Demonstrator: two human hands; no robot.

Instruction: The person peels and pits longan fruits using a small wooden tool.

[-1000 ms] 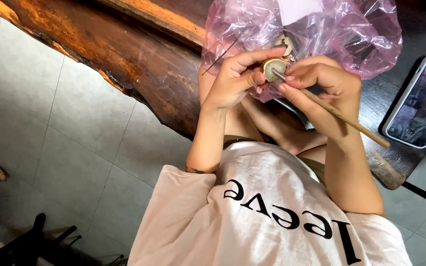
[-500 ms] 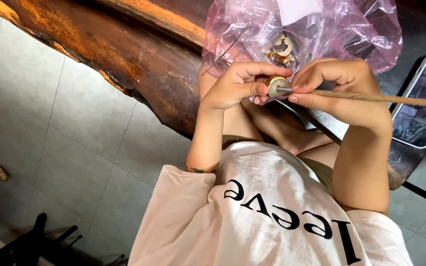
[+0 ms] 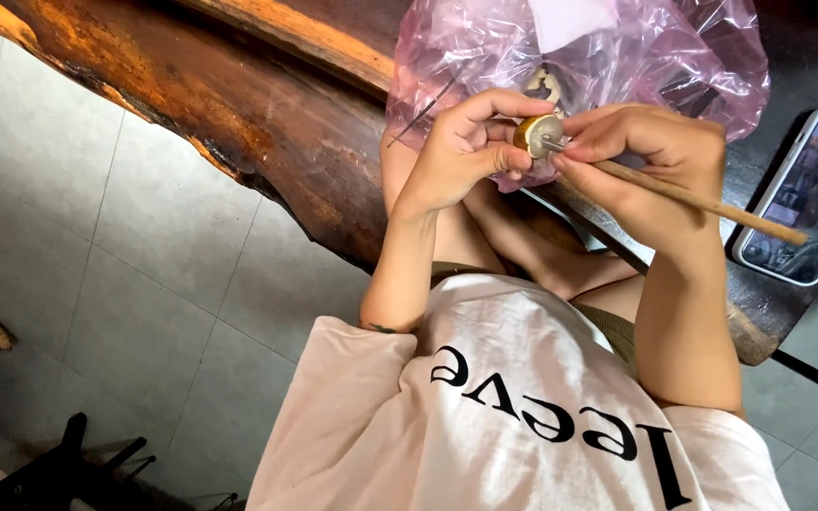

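Note:
My left hand [image 3: 471, 147] pinches a small round tan piece [image 3: 537, 134] between thumb and fingers, held up in front of me. My right hand [image 3: 650, 156] grips a thin wooden stick [image 3: 702, 201] whose metal tip touches the middle of the round piece. The stick's shaft slants down to the right past my wrist. Both hands hover over the edge of a dark wooden slab table [image 3: 239, 104]. Just behind them lies a crumpled pink plastic bag [image 3: 608, 47] with several pale small pieces inside.
A phone [image 3: 802, 203] with a lit screen lies on the table at the right. Grey floor tiles [image 3: 97, 246] spread on the left. A dark metal frame [image 3: 78, 468] stands at the lower left. A thin dark wire sticks out by the bag.
The stick's free end has swung from level to slanting down right. Both hands stay on the round piece, with the tip still at its middle.

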